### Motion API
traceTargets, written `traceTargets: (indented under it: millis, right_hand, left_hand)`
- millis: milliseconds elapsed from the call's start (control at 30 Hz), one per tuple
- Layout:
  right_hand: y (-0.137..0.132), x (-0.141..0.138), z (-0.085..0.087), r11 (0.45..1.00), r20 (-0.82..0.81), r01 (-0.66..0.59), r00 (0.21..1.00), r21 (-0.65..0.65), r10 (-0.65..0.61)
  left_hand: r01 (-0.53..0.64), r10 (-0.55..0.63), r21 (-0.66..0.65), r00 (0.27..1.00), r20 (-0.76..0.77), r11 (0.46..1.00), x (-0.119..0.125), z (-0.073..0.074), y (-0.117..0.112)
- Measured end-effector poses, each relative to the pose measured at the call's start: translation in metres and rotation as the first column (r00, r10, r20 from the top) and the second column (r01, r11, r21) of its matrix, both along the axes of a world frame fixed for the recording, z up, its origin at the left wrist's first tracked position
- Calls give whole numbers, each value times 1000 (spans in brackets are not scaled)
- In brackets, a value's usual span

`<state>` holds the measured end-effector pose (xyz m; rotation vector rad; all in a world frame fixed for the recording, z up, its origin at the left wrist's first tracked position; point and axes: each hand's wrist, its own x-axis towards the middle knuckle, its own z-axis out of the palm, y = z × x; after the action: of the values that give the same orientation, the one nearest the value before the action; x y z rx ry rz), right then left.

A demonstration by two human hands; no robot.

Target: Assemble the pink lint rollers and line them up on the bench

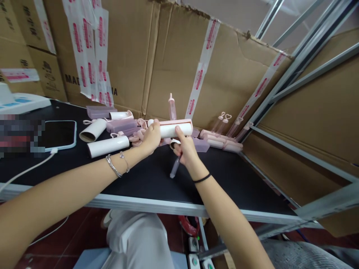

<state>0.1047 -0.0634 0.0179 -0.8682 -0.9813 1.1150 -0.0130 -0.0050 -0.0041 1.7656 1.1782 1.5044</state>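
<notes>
A white cylinder with a pink strip (175, 129) is held level above the black table. My left hand (152, 137) is closed round its left end. My right hand (188, 151) presses its thumb on the cylinder near the right end, its other fingers curled below. Beneath those fingers a slim clear tube (174, 169) slants down; whether they grip it I cannot tell. Just behind the cylinder stands a clear pink tube with a loop cap (172, 108). Left of my hands lie several white tubes (109, 146), translucent purple boxes (122, 127) and small pink parts (137, 139).
At the right back, pink-and-white cylinders (224, 142) lie beside clear tubes with heart-shaped loops (225, 119). A phone (60, 134) with a white cable (30, 170) is at the left. Cardboard (129, 56) walls the back; a metal frame (300, 63) borders the right.
</notes>
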Motion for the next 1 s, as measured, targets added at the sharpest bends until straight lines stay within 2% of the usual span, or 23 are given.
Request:
traceTargets:
  millis: [100,133,267,367,700,900,1000]
  right_hand:
    - [-4,-16,-2,997,-77,64,995,47,-60]
    - [-4,-17,-2,995,-104,88,991,54,-82]
    - [-2,-14,-2,989,-165,138,978,56,-127]
    - [0,-13,-1,978,-171,187,970,87,-170]
    - [11,-10,1,944,-134,293,952,152,-274]
    - [21,-10,-2,904,-213,395,909,167,-358]
    - [22,-14,-7,909,-235,367,918,200,-319]
  left_hand:
    - [-13,19,-114,998,52,993,7,-2,-10]
    - [-30,33,-103,999,29,994,9,-1,-14]
    - [-144,148,47,983,-111,988,13,9,-21]
    - [-148,171,149,973,-157,978,13,14,-20]
    - [-103,152,316,979,-134,943,14,14,-15]
    - [-76,125,299,981,-147,951,17,16,-16]
    - [-82,102,244,992,-74,966,14,18,-12]
